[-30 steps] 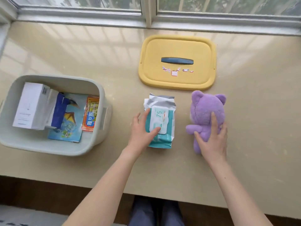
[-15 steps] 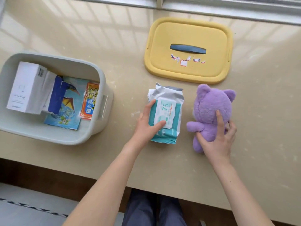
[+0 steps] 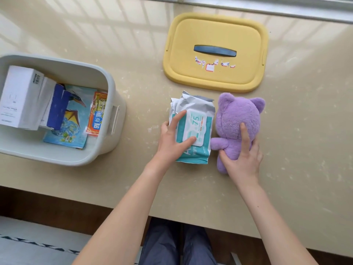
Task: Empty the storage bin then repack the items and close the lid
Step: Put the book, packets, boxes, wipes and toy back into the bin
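Nearest us, at 6 o'clock, our dark trousers (image 3: 172, 243) show under the table (image 3: 133, 54) edge, and both bare forearms reach up from there.

Our left hand (image 3: 172, 142) lies on the wipes pack (image 3: 198, 127). Its fingers are spread and fairly straight, and the thumb rests on the white label flap, so the hand presses down and does not clasp. The pack lies flat near the table's middle. Its long axis runs 6 to 12 o'clock, with the crumpled grey end toward 12 and the teal end toward us.

Just at its 3 o'clock lies the purple plush bear (image 3: 235, 115), head toward 12 o'clock and feet toward 6. Our right hand (image 3: 242, 159) grasps its body: the thumb is tucked below the bear's arm, the forefinger is laid straight up the plush, and the other fingers are curled round the far flank. The bear's arm touches the pack's edge. Half a second ago a thin gap lay between them. Each hand is on the same thing as before.

Well apart at 9 o'clock stands the grey storage bin (image 3: 112, 88), open and lengthwise 9 to 3. Inside it a white box (image 3: 19, 94) leans on a blue carton (image 3: 57, 108), over a picture book (image 3: 76, 119). An orange sachet (image 3: 96, 113) lies against the right wall.

Beyond the bear, at 12 to 1 o'clock, the yellow lid (image 3: 215, 31) lies flat with its dark handle (image 3: 214, 51) up and its long axis 9 to 3. The window frame (image 3: 267, 6) runs behind it.
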Motion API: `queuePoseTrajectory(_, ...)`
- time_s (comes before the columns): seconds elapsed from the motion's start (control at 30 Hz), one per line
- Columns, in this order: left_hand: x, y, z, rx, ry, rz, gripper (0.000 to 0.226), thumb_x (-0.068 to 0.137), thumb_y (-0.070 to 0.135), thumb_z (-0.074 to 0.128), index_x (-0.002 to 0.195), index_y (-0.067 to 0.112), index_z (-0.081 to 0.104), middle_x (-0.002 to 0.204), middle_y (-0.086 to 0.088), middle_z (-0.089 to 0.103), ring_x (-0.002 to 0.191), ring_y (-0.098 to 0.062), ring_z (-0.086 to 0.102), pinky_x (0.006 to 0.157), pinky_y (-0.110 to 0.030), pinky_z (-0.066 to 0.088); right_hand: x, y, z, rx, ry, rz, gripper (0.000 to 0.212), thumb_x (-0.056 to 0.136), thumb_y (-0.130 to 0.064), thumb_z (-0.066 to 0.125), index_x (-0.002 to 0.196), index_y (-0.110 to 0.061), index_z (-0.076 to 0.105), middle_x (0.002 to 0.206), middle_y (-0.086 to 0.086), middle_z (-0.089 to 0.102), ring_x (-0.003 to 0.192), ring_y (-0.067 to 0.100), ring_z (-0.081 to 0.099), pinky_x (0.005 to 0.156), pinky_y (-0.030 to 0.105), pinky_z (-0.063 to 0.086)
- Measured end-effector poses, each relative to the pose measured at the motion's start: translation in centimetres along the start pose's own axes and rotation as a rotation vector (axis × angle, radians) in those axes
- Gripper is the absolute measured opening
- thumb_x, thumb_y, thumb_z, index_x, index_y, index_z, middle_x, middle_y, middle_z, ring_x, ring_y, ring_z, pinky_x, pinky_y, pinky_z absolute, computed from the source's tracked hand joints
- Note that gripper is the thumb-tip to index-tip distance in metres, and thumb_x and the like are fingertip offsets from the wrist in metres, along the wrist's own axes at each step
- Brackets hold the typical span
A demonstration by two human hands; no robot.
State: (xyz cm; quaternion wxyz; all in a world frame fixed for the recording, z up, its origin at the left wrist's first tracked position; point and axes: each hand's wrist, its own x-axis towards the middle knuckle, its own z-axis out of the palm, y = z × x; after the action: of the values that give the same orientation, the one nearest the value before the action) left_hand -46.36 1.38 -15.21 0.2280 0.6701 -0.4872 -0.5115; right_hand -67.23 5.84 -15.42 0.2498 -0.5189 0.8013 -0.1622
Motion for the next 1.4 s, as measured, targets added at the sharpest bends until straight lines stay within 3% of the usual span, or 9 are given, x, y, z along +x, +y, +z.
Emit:
queuePoseTrajectory(0.07,0.0,0.1,-0.2,0.015,-0.017,0.017,0.075,0.077,0.039,0.074,0.133,0.066,0.032,0.123,0.002,0.045,0.109,0.006,0.046,0.087,-0.017,0.040,0.0,0.0,-0.1,0.006,-0.005,0.011,0.094,0.075,-0.033,0.078,0.151,-0.038,0.023,0.139,0.023,0.042,0.117,0.047,0.046,0.106,0.047,0.031)
queuePoseTrajectory(0.17,0.1,0.3,-0.4,-0.038,-0.056,-0.006,0.074,0.078,0.035,0.076,0.132,0.063,0.035,0.126,0.004,0.053,0.111,-0.010,0.056,0.093,-0.032,0.050,-0.2,-0.2,-0.3,0.003,-0.013,0.015,0.094,0.076,-0.035,0.076,0.148,-0.045,0.018,0.132,0.022,0.048,0.120,0.042,0.047,0.107,0.047,0.032)
queuePoseTrajectory(0.3,0.0,0.7,-0.5,-0.168,-0.091,-0.040,0.072,0.076,0.024,0.078,0.128,0.060,0.044,0.120,0.021,0.059,0.099,0.004,0.063,0.075,-0.014,0.051,-0.5,0.0,-0.5,0.065,-0.040,0.067,0.096,0.075,-0.034,0.074,0.144,-0.056,0.011,0.129,0.017,0.048,0.120,0.040,0.048,0.102,0.050,0.038)
queuePoseTrajectory(0.37,-0.2,0.7,-0.7,-0.257,-0.100,-0.055,0.070,0.076,0.017,0.080,0.127,0.054,0.049,0.121,0.019,0.059,0.098,0.005,0.064,0.073,-0.013,0.052,-0.7,0.0,-0.7,0.133,-0.057,0.100,0.096,0.075,-0.035,0.073,0.143,-0.062,0.011,0.126,0.013,0.047,0.114,0.039,0.050,0.100,0.051,0.042)
queuePoseTrajectory(0.67,-7.3,3.1,-3.7,-0.464,-0.043,-0.143,0.068,0.076,0.014,0.079,0.126,0.052,0.053,0.124,0.007,0.062,0.104,-0.015,0.067,0.079,-0.036,0.060,-4.6,-1.4,-5.5,0.361,-0.102,0.172,0.077,0.072,-0.044,0.066,0.138,-0.062,0.031,0.123,-0.019,0.051,0.125,0.019,0.052,0.106,0.041,0.043)
queuePoseTrajectory(0.9,-18.0,8.3,-9.7,-0.556,0.101,-0.112,0.070,0.076,0.012,0.081,0.127,0.051,0.053,0.127,0.007,0.058,0.103,-0.012,0.067,0.075,-0.034,0.060,-10.7,-6.2,-13.1,0.389,-0.114,-0.005,0.076,0.078,-0.034,0.073,0.140,-0.057,0.035,0.124,-0.021,0.053,0.122,0.016,0.054,0.104,0.040,0.043)
queuePoseTrajectory(1.07,-25.4,11.2,-14.8,-0.670,0.261,-0.055,0.067,0.074,0.014,0.081,0.124,0.051,0.055,0.129,0.003,0.056,0.106,-0.018,0.066,0.077,-0.038,0.060,-14.2,-11.3,-16.8,0.439,-0.159,-0.137,0.076,0.070,-0.046,0.065,0.137,-0.062,0.034,0.120,-0.017,0.055,0.117,0.015,0.054,0.100,0.038,0.044)
queuePoseTrajectory(1.2,-29.1,10.5,-18.3,-0.772,0.319,-0.041,0.064,0.074,0.015,0.081,0.123,0.049,0.056,0.133,-0.004,0.053,0.110,-0.031,0.065,0.086,-0.052,0.057,-16.3,-15.0,-16.7,0.464,-0.186,-0.222,0.074,0.069,-0.050,0.063,0.136,-0.064,0.035,0.119,-0.018,0.057,0.112,0.011,0.055,0.095,0.035,0.045)
queuePoseTrajectory(1.4,-31.2,5.9,-24.2,-0.839,0.374,-0.094,0.058,0.082,0.012,0.076,0.121,0.049,0.056,0.129,-0.007,0.054,0.100,-0.033,0.070,0.068,-0.040,0.059,-19.2,-19.5,-12.9,0.468,-0.211,-0.242,0.075,0.070,-0.046,0.065,0.137,-0.061,0.037,0.119,-0.017,0.057,0.111,0.011,0.056,0.093,0.032,0.045)
